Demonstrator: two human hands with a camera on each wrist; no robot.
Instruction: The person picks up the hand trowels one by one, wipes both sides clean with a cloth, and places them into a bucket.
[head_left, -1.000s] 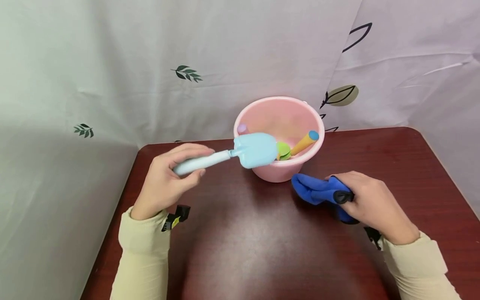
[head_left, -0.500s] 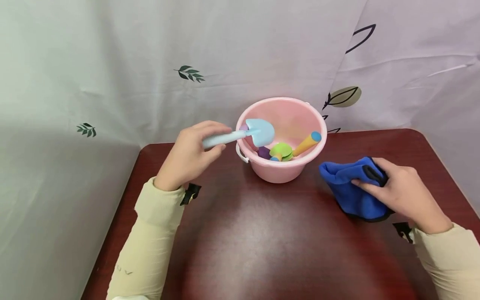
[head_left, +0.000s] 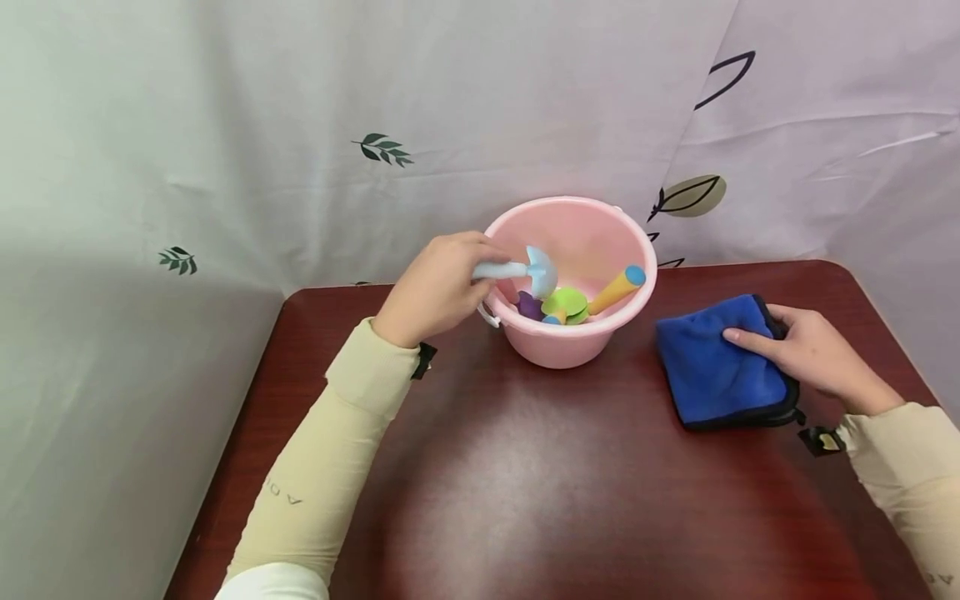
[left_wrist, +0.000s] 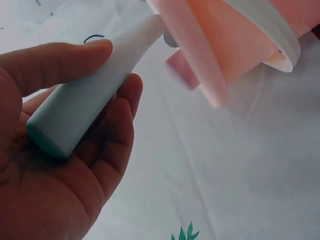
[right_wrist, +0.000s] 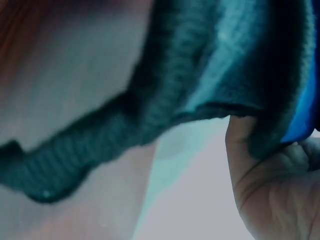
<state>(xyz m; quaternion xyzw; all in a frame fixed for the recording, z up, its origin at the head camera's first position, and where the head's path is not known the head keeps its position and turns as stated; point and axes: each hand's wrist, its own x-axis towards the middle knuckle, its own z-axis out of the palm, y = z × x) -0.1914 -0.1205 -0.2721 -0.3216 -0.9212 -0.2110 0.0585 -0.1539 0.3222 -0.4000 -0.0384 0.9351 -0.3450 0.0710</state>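
Observation:
In the head view my left hand (head_left: 442,287) grips the pale handle of a light blue toy shovel (head_left: 542,273) at the left rim of a pink bucket (head_left: 558,348). The blade hangs tilted inside the bucket opening. The left wrist view has the tapered handle (left_wrist: 85,100) between thumb and fingers. To the right, my right hand (head_left: 821,354) pinches the edge of a folded blue cloth (head_left: 720,358) with black trim, thumb on top. Whether the cloth fully rests on the table is unclear. Dark trim (right_wrist: 105,132) fills much of the right wrist view, blurred.
Inside the bucket lie a purple piece (head_left: 529,306), a green round piece (head_left: 566,302) and an orange handle with a blue end (head_left: 618,287). The bucket stands near the back of a dark red table (head_left: 570,500). A pale patterned curtain (head_left: 285,125) hangs behind.
My left hand has moved right, carrying the shovel from before the bucket to its opening, blade now inside. My right hand has moved right with the cloth, which now looks flatter.

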